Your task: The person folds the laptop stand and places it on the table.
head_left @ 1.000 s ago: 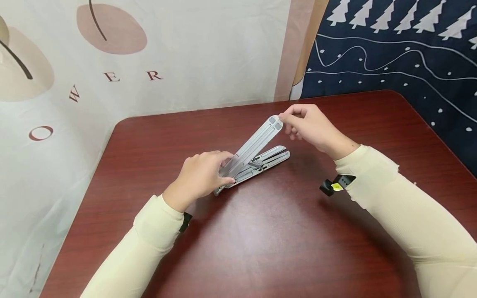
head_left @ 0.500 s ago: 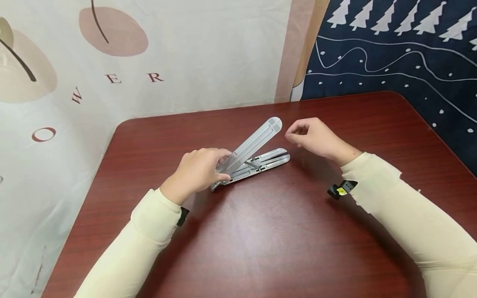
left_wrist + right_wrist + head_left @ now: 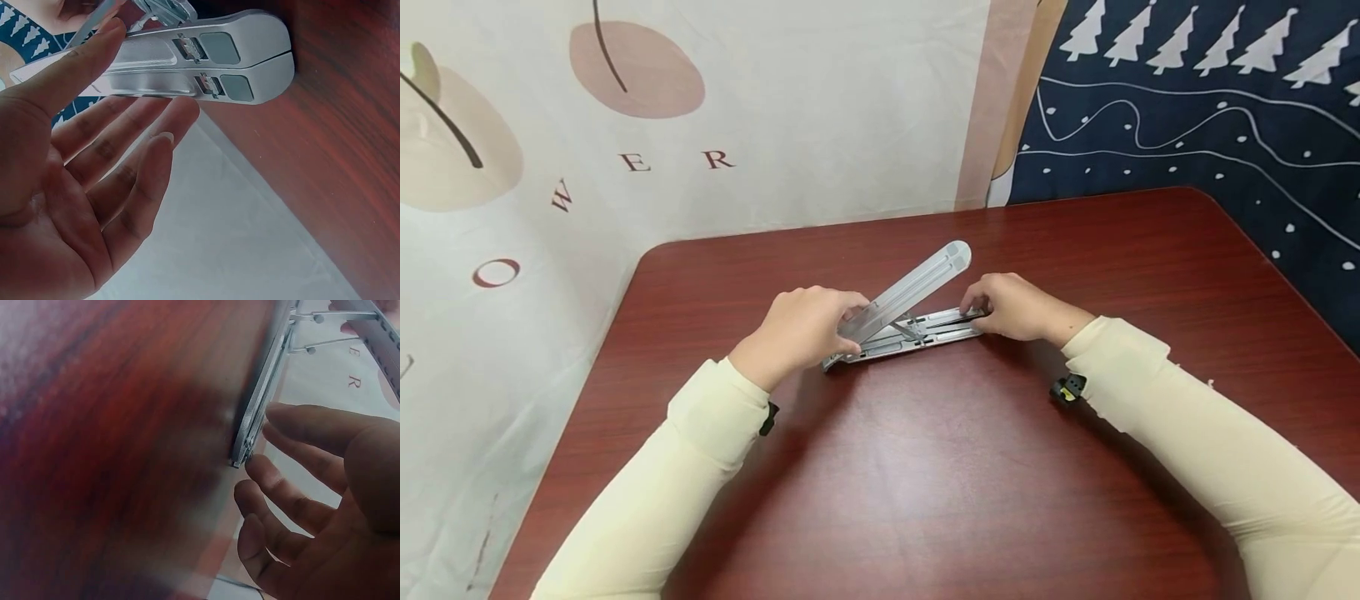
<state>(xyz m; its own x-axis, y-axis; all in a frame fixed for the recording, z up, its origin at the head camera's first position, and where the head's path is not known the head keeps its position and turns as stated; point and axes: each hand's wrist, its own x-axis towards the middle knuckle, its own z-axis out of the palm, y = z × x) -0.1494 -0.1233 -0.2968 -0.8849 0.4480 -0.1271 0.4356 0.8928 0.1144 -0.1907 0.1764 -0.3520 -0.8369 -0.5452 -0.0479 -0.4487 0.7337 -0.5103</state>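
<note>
Red-brown wood-grain tabletop (image 3: 887,475), before a white cloth hanging (image 3: 850,125): my left hand (image 3: 797,329) grips the hinged end (image 3: 269,37) of a silver folding laptop stand (image 3: 917,287) set near the middle, thumb on one side, fingers on the other. Gone from the tip of the raised arm (image 3: 952,257), where it was a second ago, my right hand (image 3: 1018,307) now pinches the ends of the lower rails (image 3: 947,336). That shift, I judge, turns the handling to the stand's lower half, leaving the upper arm slanted above.
</note>
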